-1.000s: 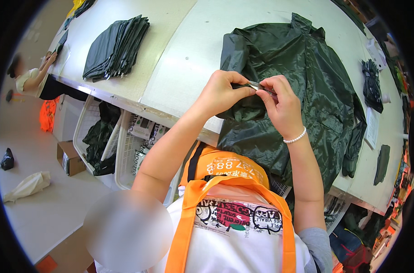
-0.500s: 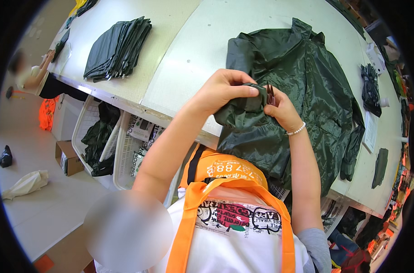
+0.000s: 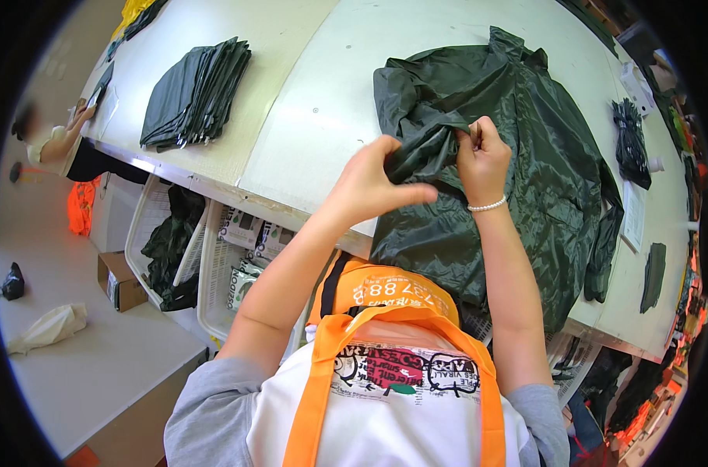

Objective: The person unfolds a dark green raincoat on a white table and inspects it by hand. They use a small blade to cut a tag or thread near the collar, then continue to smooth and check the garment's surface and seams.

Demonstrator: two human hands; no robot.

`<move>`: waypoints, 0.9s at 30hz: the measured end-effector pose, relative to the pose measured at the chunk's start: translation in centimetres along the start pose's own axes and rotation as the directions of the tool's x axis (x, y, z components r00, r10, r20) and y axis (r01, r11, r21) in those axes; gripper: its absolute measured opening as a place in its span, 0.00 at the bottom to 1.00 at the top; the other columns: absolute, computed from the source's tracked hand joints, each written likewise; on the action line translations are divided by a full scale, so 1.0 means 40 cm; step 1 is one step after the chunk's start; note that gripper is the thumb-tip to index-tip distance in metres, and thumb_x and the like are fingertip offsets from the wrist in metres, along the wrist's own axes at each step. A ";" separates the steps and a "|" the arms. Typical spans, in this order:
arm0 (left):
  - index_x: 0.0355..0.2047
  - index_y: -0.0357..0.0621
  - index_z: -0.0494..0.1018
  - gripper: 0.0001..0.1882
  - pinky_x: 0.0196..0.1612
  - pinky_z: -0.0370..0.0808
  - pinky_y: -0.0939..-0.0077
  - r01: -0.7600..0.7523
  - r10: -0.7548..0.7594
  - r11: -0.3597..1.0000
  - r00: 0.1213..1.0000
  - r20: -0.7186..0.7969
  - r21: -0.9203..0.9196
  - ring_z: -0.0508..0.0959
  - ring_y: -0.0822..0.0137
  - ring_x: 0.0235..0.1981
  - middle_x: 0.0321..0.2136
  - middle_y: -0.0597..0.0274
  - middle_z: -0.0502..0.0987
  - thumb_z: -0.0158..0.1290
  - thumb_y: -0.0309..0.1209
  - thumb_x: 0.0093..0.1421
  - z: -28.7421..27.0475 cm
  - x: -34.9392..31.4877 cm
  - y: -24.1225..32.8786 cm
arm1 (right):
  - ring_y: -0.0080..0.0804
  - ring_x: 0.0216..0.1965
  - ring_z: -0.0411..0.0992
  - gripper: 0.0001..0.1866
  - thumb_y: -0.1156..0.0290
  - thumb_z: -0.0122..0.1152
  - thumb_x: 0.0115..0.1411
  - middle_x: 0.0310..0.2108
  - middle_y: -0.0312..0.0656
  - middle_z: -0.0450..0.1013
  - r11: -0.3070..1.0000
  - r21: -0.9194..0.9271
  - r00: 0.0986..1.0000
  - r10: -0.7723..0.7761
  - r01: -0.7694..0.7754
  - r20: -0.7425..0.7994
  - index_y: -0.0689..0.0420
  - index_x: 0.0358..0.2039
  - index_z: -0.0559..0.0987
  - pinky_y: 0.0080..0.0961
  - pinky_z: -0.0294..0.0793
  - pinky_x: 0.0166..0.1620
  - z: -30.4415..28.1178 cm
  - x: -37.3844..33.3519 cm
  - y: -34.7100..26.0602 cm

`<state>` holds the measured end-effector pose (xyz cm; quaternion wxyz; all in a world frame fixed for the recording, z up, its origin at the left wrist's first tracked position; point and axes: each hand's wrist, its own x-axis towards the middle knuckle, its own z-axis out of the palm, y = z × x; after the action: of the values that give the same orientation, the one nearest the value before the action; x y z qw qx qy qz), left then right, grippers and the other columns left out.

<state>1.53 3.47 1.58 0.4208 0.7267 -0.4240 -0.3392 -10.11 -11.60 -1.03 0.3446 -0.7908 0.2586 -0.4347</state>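
A dark green, shiny jacket point(image 3: 541, 171) lies spread on the table in front of me, its collar at the far end. My right hand point(image 3: 482, 159), with a bead bracelet on the wrist, is closed and pinches a bunched part of the jacket's left side. The small snips seen in it earlier do not show now. My left hand point(image 3: 369, 183) is beside that bunched cloth, thumb stretched away from the fingers. Its fingertips are partly hidden at the cloth's edge.
A stack of folded dark green pieces point(image 3: 196, 93) sits at the table's left. To the right are a black bundle point(image 3: 630, 144) and a flat dark strip point(image 3: 653, 278). White baskets point(image 3: 214, 268) stand under the table edge. Another person point(image 3: 54, 144) works at the far left.
My left thumb and fingers have come apart from their pinch on the cloth. The right hand has turned upright and closed on the bunched cloth; the snips have gone out of sight.
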 end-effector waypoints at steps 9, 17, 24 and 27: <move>0.34 0.32 0.73 0.12 0.34 0.73 0.81 -0.046 0.035 0.982 0.997 -0.066 -0.183 0.76 0.76 0.29 0.27 0.65 0.78 0.60 0.23 0.49 -0.048 0.043 -0.033 | 0.11 0.19 0.60 0.12 0.62 0.53 0.63 0.24 0.26 0.70 0.278 0.467 0.533 0.253 -0.839 0.808 0.57 0.36 0.76 0.12 0.54 0.19 -0.063 0.014 -0.019; 0.36 0.31 0.75 0.17 0.37 0.72 0.81 -0.115 0.062 0.734 0.993 -0.102 -0.669 0.75 0.76 0.31 0.29 0.63 0.78 0.60 0.34 0.53 -0.057 0.062 -0.034 | 0.09 0.26 0.65 0.08 0.81 0.66 0.48 0.25 0.23 0.71 0.799 0.356 0.785 0.217 -0.484 0.580 0.61 0.30 0.77 0.10 0.64 0.28 -0.114 0.061 -0.096; 0.21 0.35 0.71 0.07 0.23 0.65 0.81 -0.132 0.066 0.987 0.857 -0.511 -0.093 0.66 0.78 0.20 0.15 0.71 0.69 0.59 0.20 0.46 -0.033 0.072 -0.011 | 0.19 0.17 0.50 0.09 0.84 0.53 0.43 0.14 0.38 0.53 0.994 -0.111 0.990 -0.032 0.017 -0.137 0.59 0.19 0.63 0.18 0.54 0.21 -0.079 0.039 -0.028; 0.17 0.36 0.64 0.12 0.21 0.62 0.79 -0.180 0.284 0.958 0.684 -0.672 0.222 0.62 0.76 0.18 0.12 0.68 0.63 0.59 0.20 0.44 -0.061 0.087 -0.046 | 0.18 0.18 0.48 0.13 0.85 0.54 0.42 0.15 0.36 0.50 0.998 0.002 0.984 0.060 -0.061 -0.169 0.58 0.18 0.59 0.18 0.50 0.20 -0.058 0.000 -0.048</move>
<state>5.64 1.67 0.46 0.5373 0.7682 -0.3451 0.0462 -11.91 -11.15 1.33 0.3334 -0.7434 0.3115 -0.4890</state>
